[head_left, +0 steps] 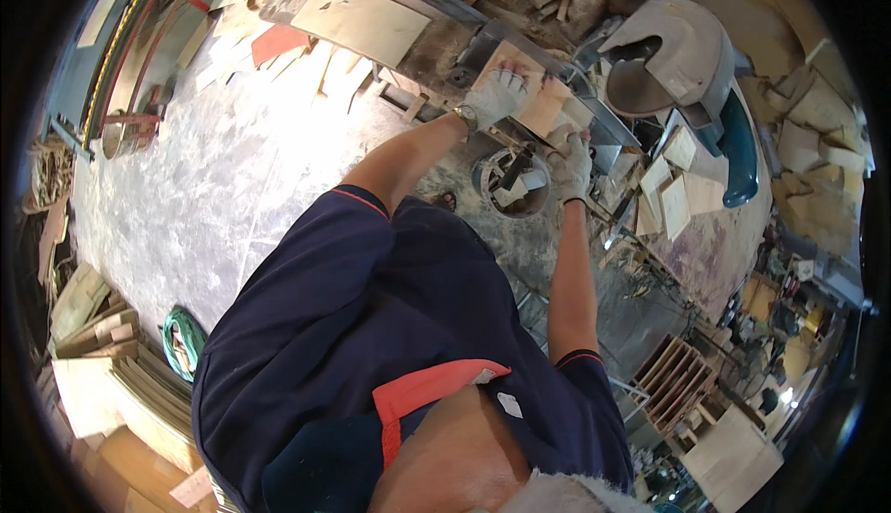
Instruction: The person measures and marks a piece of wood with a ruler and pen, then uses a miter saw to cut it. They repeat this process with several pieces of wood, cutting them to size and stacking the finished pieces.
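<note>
A pale wooden board (545,107) lies on the metal table of a machine (603,118). My left hand (497,95), in a light glove with the fingertips bare, rests on the board's left side, its fingers stretched over the wood. At the board's near right corner is my right hand (573,165), also gloved, with its fingers closed at the edge; its grip is partly hidden. Below the board, between my forearms, stands a round bucket (481,177) holding wood offcuts and a dark tool-like piece.
A grey domed machine cover (682,53) stands right of the table, with a teal curved part (741,165) beside it. Wood offcuts (673,188) lie below it. A flat panel (360,23) rests at the far left of the table. Stacked boards (148,402) and a green hose coil (183,341) are at left.
</note>
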The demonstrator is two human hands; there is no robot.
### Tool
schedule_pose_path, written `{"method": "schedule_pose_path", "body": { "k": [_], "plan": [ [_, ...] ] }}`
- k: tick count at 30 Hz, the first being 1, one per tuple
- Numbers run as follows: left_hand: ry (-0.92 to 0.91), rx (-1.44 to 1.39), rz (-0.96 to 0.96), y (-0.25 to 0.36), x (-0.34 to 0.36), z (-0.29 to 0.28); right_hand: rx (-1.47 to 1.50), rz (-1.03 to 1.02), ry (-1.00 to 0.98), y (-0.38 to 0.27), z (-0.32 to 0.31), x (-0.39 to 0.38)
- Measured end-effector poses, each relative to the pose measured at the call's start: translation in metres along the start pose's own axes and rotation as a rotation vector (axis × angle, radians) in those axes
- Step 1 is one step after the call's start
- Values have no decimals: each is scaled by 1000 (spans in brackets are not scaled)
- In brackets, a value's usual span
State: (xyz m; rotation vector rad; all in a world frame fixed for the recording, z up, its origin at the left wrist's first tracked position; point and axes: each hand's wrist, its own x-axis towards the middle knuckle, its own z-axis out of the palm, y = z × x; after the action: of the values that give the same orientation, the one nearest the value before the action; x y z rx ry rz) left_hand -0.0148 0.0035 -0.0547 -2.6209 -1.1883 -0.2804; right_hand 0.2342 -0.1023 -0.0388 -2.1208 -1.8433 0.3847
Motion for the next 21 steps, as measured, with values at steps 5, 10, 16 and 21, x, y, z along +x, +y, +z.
{"method": "schedule_pose_path", "body": {
  "k": [5,10,16,21],
  "plan": [
    [-61,-43,4,-6,0,8,202,169,163,20,-82,-9],
    [11,49,43,-10,-1,10,651,155,727,-22,-281,-10],
    [32,-11,82,-14,0,3,-13,-195,135,-148,-397,70],
    [75,5,83,-16,0,2,-215,242,-9,-167,-360,76]
  ]
}}
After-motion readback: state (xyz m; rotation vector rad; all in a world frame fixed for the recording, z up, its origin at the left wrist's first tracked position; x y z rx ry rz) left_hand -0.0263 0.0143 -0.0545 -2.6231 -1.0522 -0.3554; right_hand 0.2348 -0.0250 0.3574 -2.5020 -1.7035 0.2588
